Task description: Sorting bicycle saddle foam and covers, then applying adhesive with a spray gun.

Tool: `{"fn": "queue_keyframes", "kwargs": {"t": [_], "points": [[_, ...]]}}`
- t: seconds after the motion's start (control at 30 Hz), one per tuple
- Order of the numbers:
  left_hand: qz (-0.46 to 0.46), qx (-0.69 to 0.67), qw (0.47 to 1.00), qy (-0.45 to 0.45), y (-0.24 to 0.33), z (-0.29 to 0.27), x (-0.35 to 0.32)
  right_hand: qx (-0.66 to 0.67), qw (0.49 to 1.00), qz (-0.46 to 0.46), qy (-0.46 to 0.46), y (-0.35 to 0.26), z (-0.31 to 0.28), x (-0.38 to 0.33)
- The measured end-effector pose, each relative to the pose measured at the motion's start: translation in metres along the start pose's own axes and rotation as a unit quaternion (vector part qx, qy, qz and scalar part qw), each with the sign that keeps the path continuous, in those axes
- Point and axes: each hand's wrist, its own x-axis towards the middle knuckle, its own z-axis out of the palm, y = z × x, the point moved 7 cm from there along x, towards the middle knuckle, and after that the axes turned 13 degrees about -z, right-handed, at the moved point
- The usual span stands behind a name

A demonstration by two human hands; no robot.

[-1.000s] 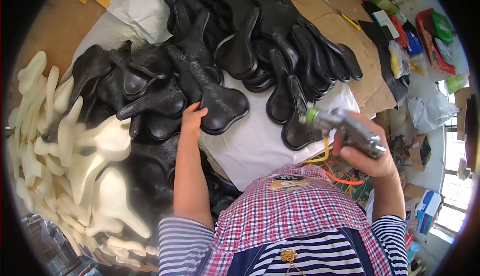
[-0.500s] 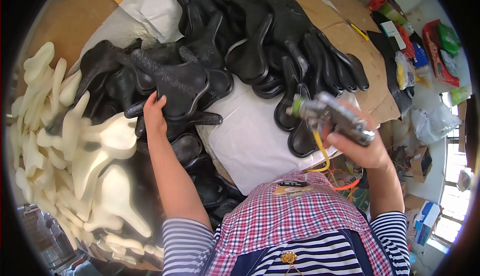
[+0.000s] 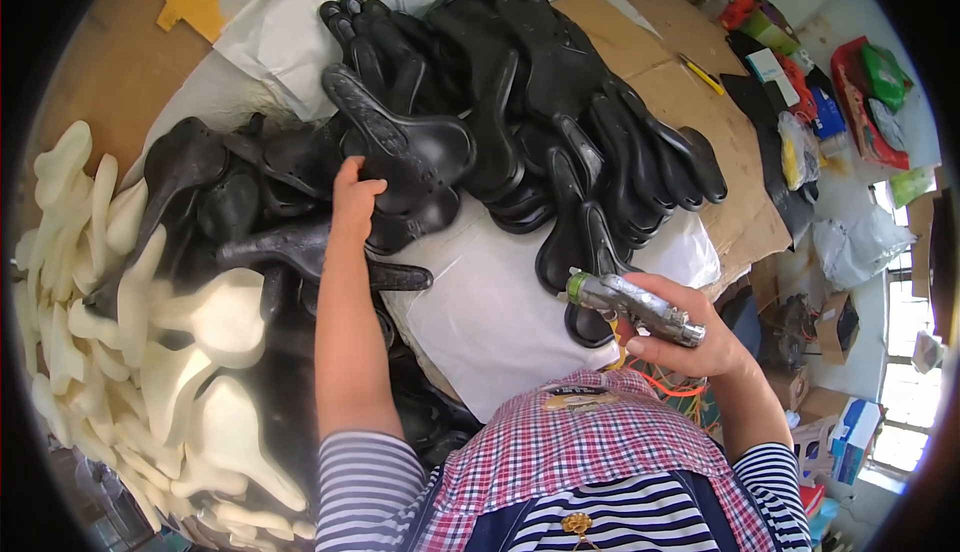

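My left hand (image 3: pixel 353 202) is at the near-left edge of a glossy black bicycle saddle (image 3: pixel 425 142), its thumb apart and the other fingers partly hidden against the black pieces. That saddle's narrow nose points to the far left, and it overlaps other black saddles (image 3: pixel 495 132). In my right hand (image 3: pixel 700 337) is a metal spray gun (image 3: pixel 640 304) with a green ring at its nozzle end, pointing left. It is over the near end of the black saddles, above white sheeting (image 3: pixel 480 292). A yellow hose hangs below it, mostly hidden by the hand.
Cream foam saddle pieces (image 3: pixel 225 327) are heaped at the left. Brown cardboard (image 3: pixel 690 82) lies at the far right with a yellow cutter knife (image 3: pixel 702 74) on it. Bags and boxes crowd the right side, including a clear plastic bag (image 3: pixel 855 252). An orange hose (image 3: pixel 672 389) curls near my apron.
My left hand has shifted right and away from me, and the saddle beside it has moved the same way. The spray gun has come lower and nearer to me. The view has shifted slightly.
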Motion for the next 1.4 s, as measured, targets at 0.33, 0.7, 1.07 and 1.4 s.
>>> {"fn": "queue_keyframes", "kwargs": {"t": [0.33, 0.7, 1.07, 1.4], "points": [[0.259, -0.281, 0.768, 0.515, 0.175, -0.226, -0.148, -0.006, 0.992, -0.053, 0.114, -0.019, -0.015, 0.039], [0.074, 0.439, 0.884, 0.142, 0.049, -0.054, 0.132, 0.013, 0.995, -0.035, 0.087, -0.025, -0.018, 0.033], [0.117, 0.546, 0.822, 0.114, 0.031, -0.013, 0.098, -0.020, 0.999, 0.032, 0.036, 0.031, -0.009, 0.052], [-0.026, 0.400, 0.914, -0.068, 0.017, -0.006, 0.081, -0.012, 0.999, 0.007, 0.030, 0.019, -0.008, 0.054]]}}
